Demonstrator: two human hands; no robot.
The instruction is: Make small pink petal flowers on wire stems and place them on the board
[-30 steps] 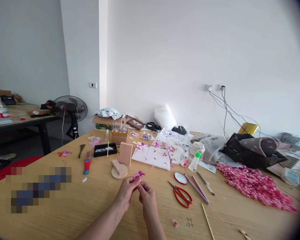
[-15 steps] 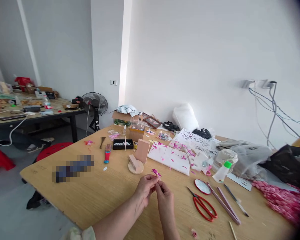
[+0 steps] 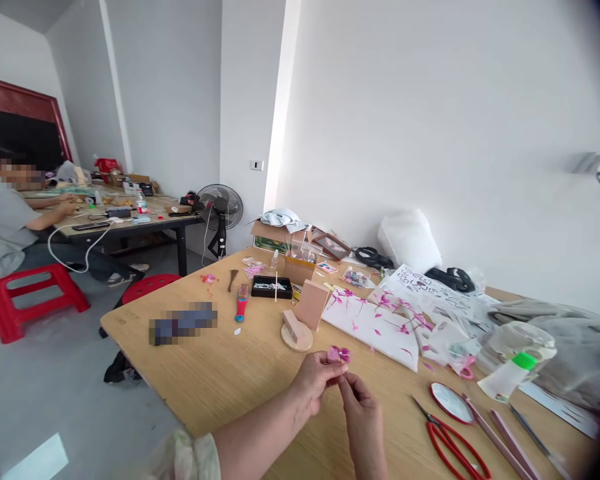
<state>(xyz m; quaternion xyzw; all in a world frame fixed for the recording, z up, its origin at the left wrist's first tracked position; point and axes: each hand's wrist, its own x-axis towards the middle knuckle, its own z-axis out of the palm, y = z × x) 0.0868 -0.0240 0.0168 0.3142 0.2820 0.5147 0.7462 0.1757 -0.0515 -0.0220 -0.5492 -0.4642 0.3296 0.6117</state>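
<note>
A: Grip status?

B: My left hand (image 3: pixel 319 379) is pinching the pink flower (image 3: pixel 340 354) just below its petals. My right hand (image 3: pixel 361 399) is right beside it, thumb and fingertips pressed together under the bloom. Can't tell what's between them: too small, partly hidden.

A: Flower's on the counter (image 3: pixel 250 383)?

B: No, off it. It sits at the top of my left grip, petals clear of the fingers.

A: Which step?

B: My read: fine work at the flower's base. Left steadies, right fiddles underneath.

A: Next move calls for?

B: I'd say a light, steady left pinch, so the petals don't crush, and small right-hand motions. Main risk: the flower twisting in my grip.

A: What's around?

B: Nearest, ahead-left: wooden disc (image 3: pixel 289 341) with a small block (image 3: pixel 293 325) on it, upright block (image 3: pixel 312 307) just behind. Ahead-right: white pad (image 3: pixel 346 321) with more pink flowers (image 3: pixel 384 300). Off to the right: scissors (image 3: pixel 434 420), tweezers (image 3: pixel 514 445), and farther out, the green-capped bottle (image 3: pixel 503 385). Neither hand is touching those.
</note>
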